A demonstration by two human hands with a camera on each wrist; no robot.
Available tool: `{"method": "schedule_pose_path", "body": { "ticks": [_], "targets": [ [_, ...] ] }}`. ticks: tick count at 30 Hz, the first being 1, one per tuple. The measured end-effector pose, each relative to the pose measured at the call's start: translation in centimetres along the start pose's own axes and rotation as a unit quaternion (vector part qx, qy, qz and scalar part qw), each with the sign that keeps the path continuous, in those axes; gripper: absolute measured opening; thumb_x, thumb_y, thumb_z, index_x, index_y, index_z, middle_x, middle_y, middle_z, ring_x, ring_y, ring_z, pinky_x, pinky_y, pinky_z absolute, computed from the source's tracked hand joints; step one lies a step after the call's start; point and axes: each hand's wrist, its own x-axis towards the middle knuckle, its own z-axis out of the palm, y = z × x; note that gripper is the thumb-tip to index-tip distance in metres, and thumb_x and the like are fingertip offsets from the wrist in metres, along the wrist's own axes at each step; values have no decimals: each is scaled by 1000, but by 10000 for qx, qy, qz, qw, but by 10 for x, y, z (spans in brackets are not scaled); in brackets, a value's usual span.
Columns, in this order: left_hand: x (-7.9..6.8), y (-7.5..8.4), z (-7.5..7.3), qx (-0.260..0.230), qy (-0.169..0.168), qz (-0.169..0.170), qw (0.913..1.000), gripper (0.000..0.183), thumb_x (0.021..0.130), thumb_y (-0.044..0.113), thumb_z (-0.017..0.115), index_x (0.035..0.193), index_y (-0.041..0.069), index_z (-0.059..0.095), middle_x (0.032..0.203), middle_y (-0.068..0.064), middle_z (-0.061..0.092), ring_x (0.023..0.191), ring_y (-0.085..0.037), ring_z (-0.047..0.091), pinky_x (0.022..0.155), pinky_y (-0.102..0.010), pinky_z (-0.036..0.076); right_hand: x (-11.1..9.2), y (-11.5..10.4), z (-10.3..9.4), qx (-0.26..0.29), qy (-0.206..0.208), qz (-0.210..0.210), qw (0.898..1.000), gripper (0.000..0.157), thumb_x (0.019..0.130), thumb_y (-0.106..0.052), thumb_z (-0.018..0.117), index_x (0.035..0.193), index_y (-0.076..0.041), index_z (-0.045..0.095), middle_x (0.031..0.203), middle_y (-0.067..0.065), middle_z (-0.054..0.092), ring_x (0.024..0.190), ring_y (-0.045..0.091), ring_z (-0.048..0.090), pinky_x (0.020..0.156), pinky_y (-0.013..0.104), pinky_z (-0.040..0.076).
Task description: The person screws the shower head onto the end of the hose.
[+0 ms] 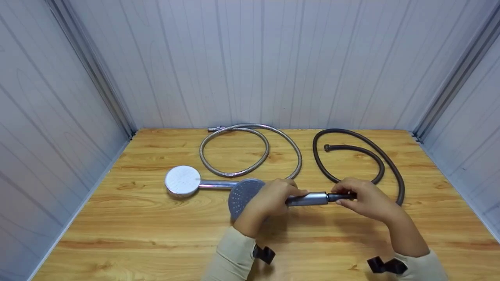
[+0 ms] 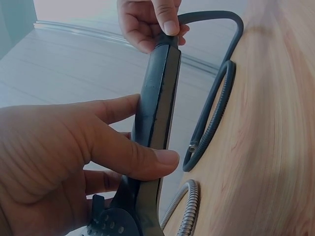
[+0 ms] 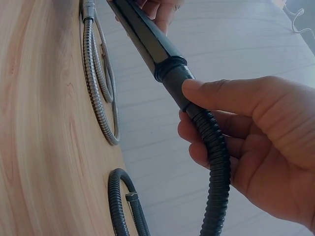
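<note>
My left hand (image 1: 272, 197) grips the handle of a dark grey shower head (image 1: 241, 198), thumb on one side and fingers on the other in the left wrist view. Its round, dotted spray face lies to the left of the hand. At the handle's right end, my right hand (image 1: 365, 198) pinches the smooth end fitting (image 3: 176, 84) of a black ribbed shower hose (image 3: 216, 169) between thumb and fingers. Fitting and handle end meet in line in the right wrist view. From there the hose loops back over the wooden table, its other end (image 1: 327, 148) lying loose.
A chrome shower head (image 1: 183, 180) with a white face lies at the left. Behind it a silver metal hose (image 1: 234, 174) lies coiled, one end (image 1: 215, 129) near the back wall. White panel walls (image 1: 250, 62) enclose the wooden table (image 1: 156, 242) at the back and sides.
</note>
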Motion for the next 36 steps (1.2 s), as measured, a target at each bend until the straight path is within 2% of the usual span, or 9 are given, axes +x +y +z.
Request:
{"method": "schedule_pose_path", "body": {
  "ticks": [11, 25, 36],
  "targets": [
    [-1, 0, 1, -50, 47, 38, 10000, 55, 81, 0, 75, 128, 27, 65, 98, 4, 66, 81, -8, 56, 71, -23, 48, -1, -1, -1, -13, -37, -63, 10000, 19, 87, -8, 72, 106, -12, 71, 95, -3, 67, 74, 8, 57, 60, 26, 49],
    [-2, 1, -1, -235, -27, -130, 9996, 58, 80, -2, 75, 128, 28, 64, 98, 5, 66, 79, -8, 54, 70, -22, 47, 0, -1, -2, -15, -187, 145, 9997, 18, 91, -14, 69, 108, -12, 73, 96, -3, 68, 71, 6, 54, 59, 25, 47],
    [-2, 0, -1, -131, 22, -1, 9999, 58, 79, -4, 74, 128, 26, 65, 97, 4, 66, 78, -8, 54, 68, -22, 47, 0, -4, -2, 151, -362, 418, 9984, 21, 95, -16, 64, 114, -10, 72, 99, -1, 70, 71, 7, 56, 59, 25, 47]
  ]
}}
